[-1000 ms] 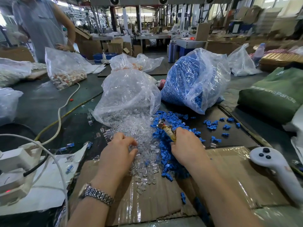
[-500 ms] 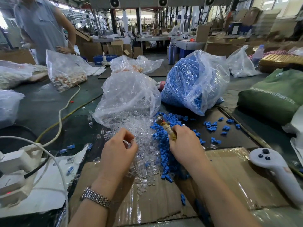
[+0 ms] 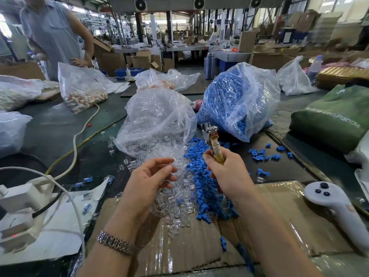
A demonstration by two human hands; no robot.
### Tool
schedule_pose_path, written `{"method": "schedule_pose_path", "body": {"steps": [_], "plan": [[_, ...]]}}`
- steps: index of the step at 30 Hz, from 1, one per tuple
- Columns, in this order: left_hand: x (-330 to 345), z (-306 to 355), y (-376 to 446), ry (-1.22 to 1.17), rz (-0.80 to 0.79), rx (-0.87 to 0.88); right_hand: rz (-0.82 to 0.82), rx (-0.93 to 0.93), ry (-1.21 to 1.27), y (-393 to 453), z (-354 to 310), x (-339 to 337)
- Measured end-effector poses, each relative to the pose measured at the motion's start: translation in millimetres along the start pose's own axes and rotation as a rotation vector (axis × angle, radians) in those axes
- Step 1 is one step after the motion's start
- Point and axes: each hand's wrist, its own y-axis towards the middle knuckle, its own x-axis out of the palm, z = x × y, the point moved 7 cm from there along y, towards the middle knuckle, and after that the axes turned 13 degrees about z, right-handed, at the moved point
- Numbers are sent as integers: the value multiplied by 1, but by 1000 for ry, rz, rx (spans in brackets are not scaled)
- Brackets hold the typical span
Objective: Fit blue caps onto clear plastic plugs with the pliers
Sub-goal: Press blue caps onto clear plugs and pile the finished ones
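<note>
Right hand (image 3: pixel 227 172) closes its grip on the pliers (image 3: pixel 213 144), now raised with head upright above the blue caps (image 3: pixel 201 182) heaped on the tabletop (image 3: pixel 50 126). Left hand (image 3: pixel 147 182), lifted off the clear plugs (image 3: pixel 179 192), curls loosely; whether it pinches a plug cannot be told.

bare forearms, silver link watch (image 3: pixel 117 243) on left wrist

I work in a factory hall: my counter (image 3: pixel 60 126) carries bulk bags of clear plugs (image 3: pixel 157 120) and blue caps (image 3: pixel 237 100), loose parts spilling out. Behind stand cardboard boxes (image 3: pixel 246 42), more workbenches (image 3: pixel 187 48) and overhead fans (image 3: pixel 140 5). Another worker (image 3: pixel 52 35) stands at the counter.
</note>
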Motion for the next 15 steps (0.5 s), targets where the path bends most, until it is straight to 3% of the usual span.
{"method": "schedule_pose_path", "body": {"steps": [7,15], "plan": [[9,-8,-1,-223,-102,-135,-103,-50,128,-9,-13,8],[25,-6,-9,-351,-248,-174,-248,-115,254,-24,-28,19]]}}
